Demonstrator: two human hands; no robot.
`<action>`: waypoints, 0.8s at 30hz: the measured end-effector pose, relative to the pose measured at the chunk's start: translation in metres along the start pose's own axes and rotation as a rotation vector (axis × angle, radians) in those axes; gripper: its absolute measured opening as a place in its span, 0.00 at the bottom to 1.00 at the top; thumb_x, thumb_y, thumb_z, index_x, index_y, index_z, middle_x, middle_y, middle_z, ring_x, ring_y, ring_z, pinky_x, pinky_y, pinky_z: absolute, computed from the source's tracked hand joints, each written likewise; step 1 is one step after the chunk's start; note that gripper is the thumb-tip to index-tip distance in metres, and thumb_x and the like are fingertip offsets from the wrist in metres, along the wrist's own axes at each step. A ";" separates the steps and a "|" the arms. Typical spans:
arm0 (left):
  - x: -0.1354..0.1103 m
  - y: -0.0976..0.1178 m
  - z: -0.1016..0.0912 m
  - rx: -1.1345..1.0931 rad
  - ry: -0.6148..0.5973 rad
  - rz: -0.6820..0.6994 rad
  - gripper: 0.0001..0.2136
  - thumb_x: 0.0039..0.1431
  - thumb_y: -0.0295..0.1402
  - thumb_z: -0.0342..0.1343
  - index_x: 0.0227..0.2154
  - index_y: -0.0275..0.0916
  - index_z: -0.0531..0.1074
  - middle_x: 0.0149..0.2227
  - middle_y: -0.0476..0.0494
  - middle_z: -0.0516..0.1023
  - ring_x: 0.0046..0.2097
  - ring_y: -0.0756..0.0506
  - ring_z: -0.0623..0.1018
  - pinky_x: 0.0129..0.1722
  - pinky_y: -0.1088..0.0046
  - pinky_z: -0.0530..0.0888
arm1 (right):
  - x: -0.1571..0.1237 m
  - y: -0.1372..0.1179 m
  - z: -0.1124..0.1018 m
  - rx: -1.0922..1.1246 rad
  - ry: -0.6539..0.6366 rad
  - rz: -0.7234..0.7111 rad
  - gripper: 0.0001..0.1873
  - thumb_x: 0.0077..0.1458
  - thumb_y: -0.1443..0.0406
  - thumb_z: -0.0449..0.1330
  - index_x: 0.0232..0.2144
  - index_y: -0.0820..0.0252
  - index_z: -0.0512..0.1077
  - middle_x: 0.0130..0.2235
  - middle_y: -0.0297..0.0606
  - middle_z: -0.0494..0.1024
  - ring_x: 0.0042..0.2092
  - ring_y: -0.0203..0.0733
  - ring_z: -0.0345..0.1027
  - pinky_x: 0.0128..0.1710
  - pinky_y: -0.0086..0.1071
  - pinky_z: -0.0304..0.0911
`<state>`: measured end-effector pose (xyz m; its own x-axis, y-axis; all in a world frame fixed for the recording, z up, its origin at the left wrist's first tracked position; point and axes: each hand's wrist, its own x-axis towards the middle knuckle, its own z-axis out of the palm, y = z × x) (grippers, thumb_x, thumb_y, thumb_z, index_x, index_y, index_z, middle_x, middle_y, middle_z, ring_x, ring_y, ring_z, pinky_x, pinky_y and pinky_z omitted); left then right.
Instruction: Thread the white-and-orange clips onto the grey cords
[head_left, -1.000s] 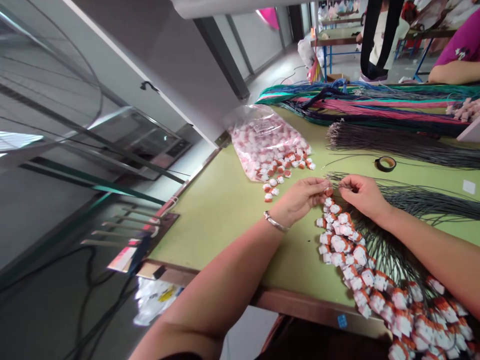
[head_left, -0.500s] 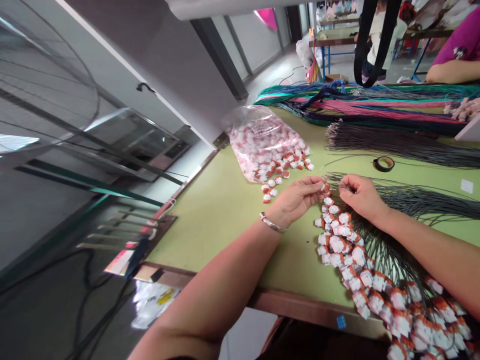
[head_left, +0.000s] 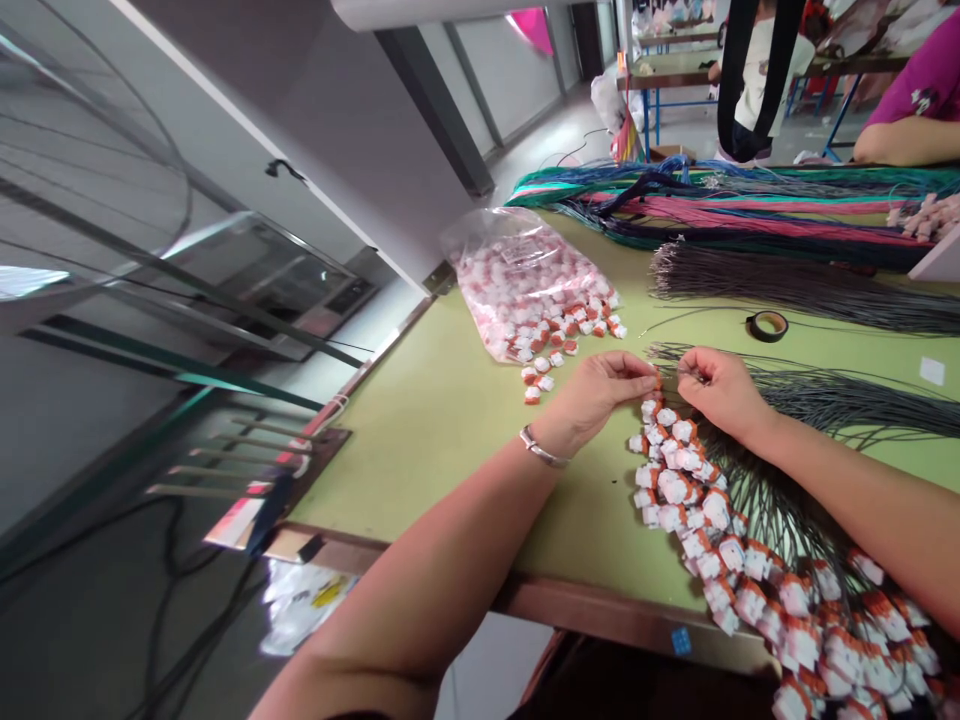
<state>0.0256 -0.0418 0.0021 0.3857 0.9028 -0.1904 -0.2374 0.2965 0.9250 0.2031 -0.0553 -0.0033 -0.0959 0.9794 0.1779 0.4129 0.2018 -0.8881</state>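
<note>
Orange and white, a small piece is pinched in the fingers of the left hand, forearm slanting over the green bench, above a cluster of similar pieces. Opposite, the right hand curls, fingers closed; anything they grip is hidden.

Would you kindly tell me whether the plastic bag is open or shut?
The plastic bag is open: white-and-orange pieces lie spilled at its near end, on the tabletop.

Bag on table; tape roll to its right, between two wire bundles.
</note>
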 end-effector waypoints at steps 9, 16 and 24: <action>0.003 -0.006 0.003 -0.019 -0.016 -0.031 0.10 0.39 0.27 0.68 0.26 0.32 0.74 0.26 0.47 0.78 0.28 0.52 0.78 0.34 0.76 0.73 | 0.000 -0.001 -0.002 -0.011 -0.068 -0.020 0.02 0.40 0.66 0.53 0.20 0.59 0.63 0.19 0.28 0.64 0.22 0.31 0.52 0.24 0.26 0.51; 0.003 -0.007 0.007 -0.050 -0.027 -0.038 0.11 0.39 0.28 0.69 0.25 0.33 0.74 0.25 0.48 0.78 0.27 0.53 0.77 0.34 0.77 0.73 | 0.001 0.002 -0.001 -0.021 -0.085 -0.024 0.03 0.40 0.65 0.54 0.20 0.59 0.64 0.20 0.29 0.64 0.23 0.31 0.53 0.24 0.27 0.52; 0.004 -0.003 0.002 -0.072 -0.044 -0.060 0.11 0.39 0.27 0.69 0.27 0.32 0.74 0.25 0.48 0.78 0.28 0.52 0.79 0.35 0.77 0.74 | 0.001 -0.001 -0.003 0.129 -0.094 0.023 0.04 0.39 0.65 0.55 0.21 0.60 0.64 0.19 0.27 0.63 0.22 0.30 0.52 0.22 0.26 0.52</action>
<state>0.0295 -0.0400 -0.0006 0.4394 0.8686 -0.2291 -0.2755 0.3730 0.8860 0.2057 -0.0542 -0.0013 -0.1743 0.9770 0.1224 0.2967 0.1707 -0.9396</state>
